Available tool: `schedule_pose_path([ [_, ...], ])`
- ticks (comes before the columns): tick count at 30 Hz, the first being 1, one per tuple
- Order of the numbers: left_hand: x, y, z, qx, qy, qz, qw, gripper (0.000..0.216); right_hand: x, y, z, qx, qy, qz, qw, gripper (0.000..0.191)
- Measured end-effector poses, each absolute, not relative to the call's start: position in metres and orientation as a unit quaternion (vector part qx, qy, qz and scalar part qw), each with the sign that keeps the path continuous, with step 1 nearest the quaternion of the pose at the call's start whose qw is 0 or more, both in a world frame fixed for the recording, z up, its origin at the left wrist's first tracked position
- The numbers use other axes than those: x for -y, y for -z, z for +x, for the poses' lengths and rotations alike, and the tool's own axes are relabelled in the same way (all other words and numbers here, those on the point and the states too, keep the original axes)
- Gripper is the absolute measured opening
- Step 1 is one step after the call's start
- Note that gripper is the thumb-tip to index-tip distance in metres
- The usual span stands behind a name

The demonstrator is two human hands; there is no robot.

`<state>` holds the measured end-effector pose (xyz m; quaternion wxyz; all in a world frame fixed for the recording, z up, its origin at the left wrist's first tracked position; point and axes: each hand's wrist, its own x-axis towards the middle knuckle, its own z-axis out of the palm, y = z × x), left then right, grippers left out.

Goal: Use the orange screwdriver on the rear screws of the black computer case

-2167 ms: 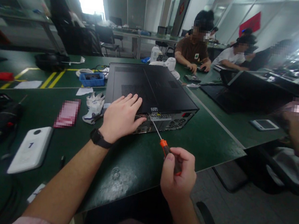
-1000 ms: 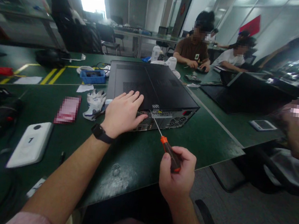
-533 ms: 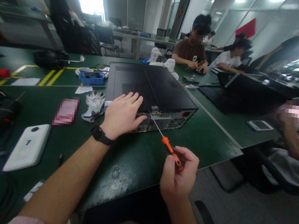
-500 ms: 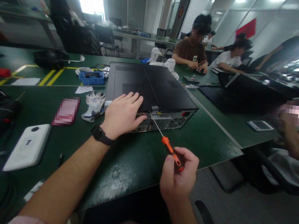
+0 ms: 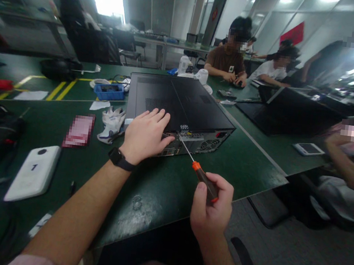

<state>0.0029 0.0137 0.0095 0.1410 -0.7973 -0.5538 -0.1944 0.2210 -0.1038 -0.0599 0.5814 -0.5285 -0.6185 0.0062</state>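
Observation:
A black desktop computer case (image 5: 181, 100) lies on its side on the green table, its rear panel facing me. My left hand (image 5: 146, 137) rests flat on the near edge of its top, fingers stretched over the cover and thumb down by the back edge. In my right hand (image 5: 211, 205) is a screwdriver (image 5: 205, 185) with an orange and dark handle, gripped between thumb and fingers. Its thin shaft slants up and left, and the tip meets the rear panel near the top edge. Whatever the tip touches is too small to make out.
Left of the case lie grey-white gloves (image 5: 112, 124), a blue parts bin (image 5: 109, 92), a pink pixelated item (image 5: 79, 131) and a white device marked 1 (image 5: 33, 173). A black panel (image 5: 269, 118) and a phone (image 5: 308, 149) lie right. Co-workers (image 5: 226, 61) sit beyond.
The screwdriver's handle has turned about its axis in my right hand, so a darker side now faces up. My left hand and the case stay in place.

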Motion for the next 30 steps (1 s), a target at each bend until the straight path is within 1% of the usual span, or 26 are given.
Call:
schedule_pose_path([
  [4,-0.0139,-0.0093,0.0032,0.558,0.191,-0.795,0.144,0.063,0.1032,0.0632,0.2204,0.605,-0.051,-0.538,0.585,0.019],
  [7,-0.0135,-0.0096,0.0034,0.556,0.192,-0.796,0.143,0.063,0.1027,0.0641,0.2196,0.603,-0.093,-0.518,0.599,0.02],
  [9,-0.0134,-0.0096,0.0034,0.554,0.194,-0.797,0.141,0.064,0.1022,0.0631,0.22,0.609,-0.078,-0.51,0.602,0.023],
  [12,-0.0139,-0.0088,0.0031,0.553,0.193,-0.797,0.147,0.064,0.1015,0.0599,0.2214,0.626,-0.014,-0.505,0.594,0.028],
  [14,-0.0143,-0.0081,0.0029,0.552,0.194,-0.797,0.15,0.064,0.1014,0.0581,0.2219,0.63,0.007,-0.509,0.586,0.027],
  [20,-0.0136,-0.0089,0.0031,0.553,0.195,-0.797,0.145,0.062,0.103,0.0605,0.2195,0.618,-0.041,-0.534,0.576,0.02],
  [23,-0.0135,-0.0091,0.0031,0.554,0.195,-0.797,0.142,0.061,0.1023,0.0618,0.2193,0.612,-0.069,-0.526,0.587,0.02],
  [30,-0.0154,-0.007,0.003,0.555,0.205,-0.796,0.131,0.063,0.1003,0.0579,0.2225,0.649,-0.006,-0.484,0.587,0.027],
])
